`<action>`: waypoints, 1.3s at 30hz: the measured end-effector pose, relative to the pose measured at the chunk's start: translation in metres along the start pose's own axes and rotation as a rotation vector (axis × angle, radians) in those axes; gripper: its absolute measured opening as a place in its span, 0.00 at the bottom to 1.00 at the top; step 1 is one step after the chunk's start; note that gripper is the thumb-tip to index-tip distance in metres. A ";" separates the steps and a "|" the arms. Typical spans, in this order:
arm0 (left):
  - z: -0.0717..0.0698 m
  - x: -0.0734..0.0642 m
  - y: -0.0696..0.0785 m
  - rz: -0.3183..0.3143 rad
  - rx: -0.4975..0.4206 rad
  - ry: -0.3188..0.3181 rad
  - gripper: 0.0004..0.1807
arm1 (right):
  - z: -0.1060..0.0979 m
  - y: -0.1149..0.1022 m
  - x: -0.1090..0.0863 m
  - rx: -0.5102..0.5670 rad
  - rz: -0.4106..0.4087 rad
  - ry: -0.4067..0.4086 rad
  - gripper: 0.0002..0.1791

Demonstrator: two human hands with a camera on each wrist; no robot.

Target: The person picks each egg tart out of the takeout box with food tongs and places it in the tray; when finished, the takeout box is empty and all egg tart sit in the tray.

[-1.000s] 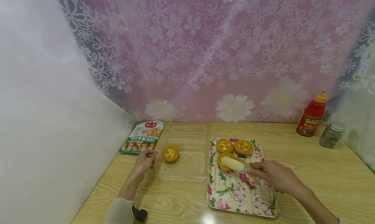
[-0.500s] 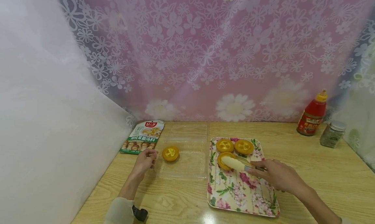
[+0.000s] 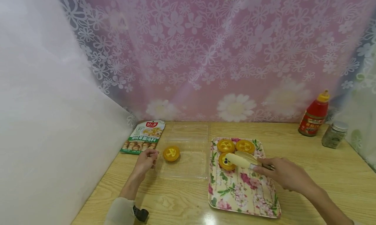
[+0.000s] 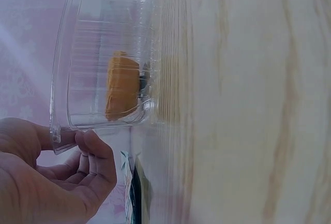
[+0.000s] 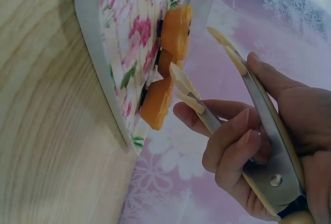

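Note:
My left hand (image 3: 145, 162) pinches the corner rim of a clear plastic container (image 3: 192, 161). Inside the container sits one egg tart (image 3: 171, 153), seen side-on in the left wrist view. My right hand (image 3: 289, 173) holds food tongs (image 5: 269, 146) with cream-coloured tips. Those tips stand apart with nothing between them in the right wrist view. In the head view they hang over the front egg tart (image 3: 225, 165), which shows small dark spots on its filling. Behind it, a left tart (image 3: 226, 146) and a right tart (image 3: 245, 145) rest on the floral tray (image 3: 241, 203).
A green and white food pouch (image 3: 144, 136) lies behind my left hand. At the back right stand a red sauce bottle (image 3: 314, 115) and a small glass jar (image 3: 335, 135). Floral curtain (image 3: 188, 55) closes off the table's back, white sheeting (image 3: 53, 104) its left.
My right hand and the tongs have shifted right and slightly up, off the front tart, uncovering its dark spots. The left hand and container stay in place.

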State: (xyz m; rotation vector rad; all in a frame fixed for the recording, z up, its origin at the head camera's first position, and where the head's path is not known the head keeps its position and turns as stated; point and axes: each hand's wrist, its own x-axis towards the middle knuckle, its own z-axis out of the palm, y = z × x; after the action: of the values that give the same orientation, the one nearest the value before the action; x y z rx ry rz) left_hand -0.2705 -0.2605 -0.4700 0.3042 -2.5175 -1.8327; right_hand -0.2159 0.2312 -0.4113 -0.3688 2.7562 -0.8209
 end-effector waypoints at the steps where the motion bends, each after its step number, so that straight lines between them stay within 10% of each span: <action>1: 0.000 0.000 0.000 -0.001 -0.001 0.000 0.13 | -0.001 -0.001 -0.001 -0.005 0.001 0.004 0.45; 39: -0.001 0.000 0.001 -0.004 -0.003 -0.006 0.12 | 0.068 -0.102 0.035 -0.081 -0.333 0.208 0.42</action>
State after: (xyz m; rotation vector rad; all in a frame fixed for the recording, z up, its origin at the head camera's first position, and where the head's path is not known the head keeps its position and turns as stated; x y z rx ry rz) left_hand -0.2704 -0.2607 -0.4691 0.3052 -2.5199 -1.8413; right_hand -0.2108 0.1038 -0.4147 -0.8193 2.9729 -0.8663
